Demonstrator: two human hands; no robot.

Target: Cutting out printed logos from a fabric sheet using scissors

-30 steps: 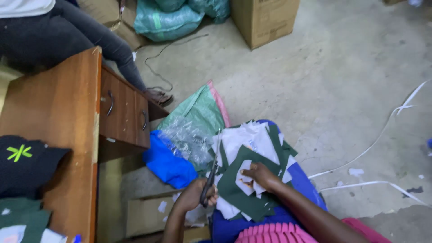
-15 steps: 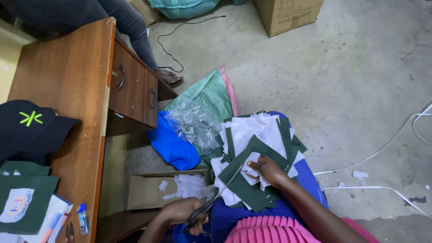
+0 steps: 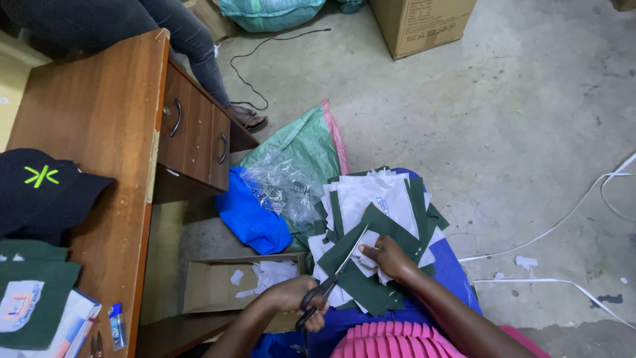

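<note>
The left hand [image 3: 301,297] grips scissors [image 3: 329,285] angled up-right toward the patch [image 3: 368,254] the right hand [image 3: 391,258] pinches.

Wooden desk [image 3: 99,126] at left, bearing black cap [image 3: 46,192], green fabric pieces [image 3: 30,292], small blue bottle [image 3: 117,325]; concrete floor [image 3: 517,119] carrying cardboard box [image 3: 424,23], black cable [image 3: 271,50], white strips [image 3: 570,212], green sack [image 3: 298,142], open carton [image 3: 212,285] with white scraps

The left hand [image 3: 301,299] has seemingly drawn the scissors [image 3: 331,282] back from the patch [image 3: 368,255].
</note>
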